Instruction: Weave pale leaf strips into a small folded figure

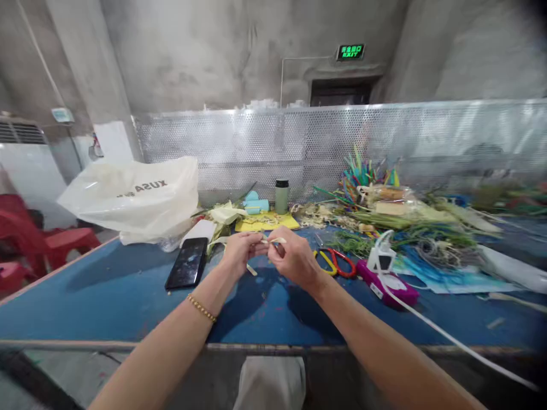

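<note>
My left hand (240,250) and my right hand (292,257) meet above the blue table (106,290), both pinched on a thin pale leaf strip (273,241) that runs between their fingertips. One end of the strip hangs down under my left hand. A gold bead bracelet (201,308) sits on my left wrist. A black phone (188,262) lies just left of my left hand. Scissors with yellow and red handles (335,262) lie just right of my right hand.
A white plastic bag (137,196) sits at the back left. A green bottle (281,196), yellow sheet (267,222) and pale leaves lie behind my hands. A magenta power bank (387,285) with white cable, colourful strips and green fronds (410,228) fill the right. Red chairs (43,242) stand left.
</note>
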`<state>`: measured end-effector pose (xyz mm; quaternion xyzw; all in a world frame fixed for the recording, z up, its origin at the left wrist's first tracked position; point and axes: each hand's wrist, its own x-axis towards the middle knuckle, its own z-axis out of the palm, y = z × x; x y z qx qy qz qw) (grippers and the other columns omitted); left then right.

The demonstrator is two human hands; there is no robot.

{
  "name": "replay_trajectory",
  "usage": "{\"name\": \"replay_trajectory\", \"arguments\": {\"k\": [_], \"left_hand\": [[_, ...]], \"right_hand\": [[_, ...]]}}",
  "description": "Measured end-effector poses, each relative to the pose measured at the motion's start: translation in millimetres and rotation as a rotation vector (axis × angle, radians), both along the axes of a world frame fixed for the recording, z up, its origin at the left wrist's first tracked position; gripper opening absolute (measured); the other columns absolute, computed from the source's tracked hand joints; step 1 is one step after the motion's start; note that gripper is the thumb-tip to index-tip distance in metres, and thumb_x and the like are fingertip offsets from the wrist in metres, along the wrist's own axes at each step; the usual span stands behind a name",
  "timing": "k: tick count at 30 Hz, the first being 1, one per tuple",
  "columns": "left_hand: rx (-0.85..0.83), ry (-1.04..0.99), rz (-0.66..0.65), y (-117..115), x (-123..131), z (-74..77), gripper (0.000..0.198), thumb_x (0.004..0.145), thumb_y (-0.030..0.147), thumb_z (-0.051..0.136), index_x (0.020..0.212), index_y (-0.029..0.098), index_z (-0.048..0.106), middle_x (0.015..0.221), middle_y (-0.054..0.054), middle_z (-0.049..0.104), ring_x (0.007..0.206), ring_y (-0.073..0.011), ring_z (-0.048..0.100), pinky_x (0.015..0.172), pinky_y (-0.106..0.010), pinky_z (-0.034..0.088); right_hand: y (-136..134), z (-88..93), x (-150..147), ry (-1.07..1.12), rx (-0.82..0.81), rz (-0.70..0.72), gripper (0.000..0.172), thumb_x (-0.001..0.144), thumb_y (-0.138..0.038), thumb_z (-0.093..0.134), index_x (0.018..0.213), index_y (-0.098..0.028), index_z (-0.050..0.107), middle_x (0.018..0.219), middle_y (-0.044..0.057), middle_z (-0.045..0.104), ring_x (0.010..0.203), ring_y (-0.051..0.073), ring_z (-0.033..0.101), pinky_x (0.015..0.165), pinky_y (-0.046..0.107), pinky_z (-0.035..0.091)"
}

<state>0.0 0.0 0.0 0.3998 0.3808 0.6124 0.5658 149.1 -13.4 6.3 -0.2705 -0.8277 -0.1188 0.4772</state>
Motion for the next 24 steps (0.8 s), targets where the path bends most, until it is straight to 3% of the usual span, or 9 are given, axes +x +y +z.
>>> {"name": "replay_trajectory", "arguments": {"k": [9,17,24], "left_hand": [[-0.007,-0.019,-0.049,-4.1,1.8,0.9,0.007,0.066,0.010,0.067,0.064,0.010,0.060,0.061,-0.008,0.068,0.054,-0.0148,0.064,0.064,-0.029,0.055],[0.016,-0.050,-0.041,-0.8,3.7,-0.7,0.009,0.063,0.009,0.069,0.067,0.010,0.062,0.058,-0.004,0.064,0.050,-0.0110,0.060,0.060,-0.025,0.054],[0.018,-0.083,-0.023,-0.5,3.3,0.0,0.008,0.064,0.009,0.069,0.067,0.010,0.062,0.064,-0.007,0.068,0.054,-0.0136,0.064,0.063,-0.027,0.054]], "right_hand": [[6.0,-1.1,-5.7,0.241,-0.088,0.097,0.016,0.067,-0.004,0.045,0.072,-0.020,0.048,0.069,0.001,0.054,0.063,0.014,0.049,0.061,0.025,0.039],[2.2,0.1,-7.7,0.217,-0.165,0.147,0.011,0.075,-0.010,0.048,0.080,-0.018,0.053,0.072,0.002,0.056,0.063,0.013,0.050,0.062,0.024,0.042],[7.3,-3.7,-7.3,0.246,-0.128,0.141,0.016,0.071,-0.006,0.047,0.080,-0.018,0.053,0.074,0.002,0.056,0.063,0.013,0.051,0.063,0.025,0.044]]}}
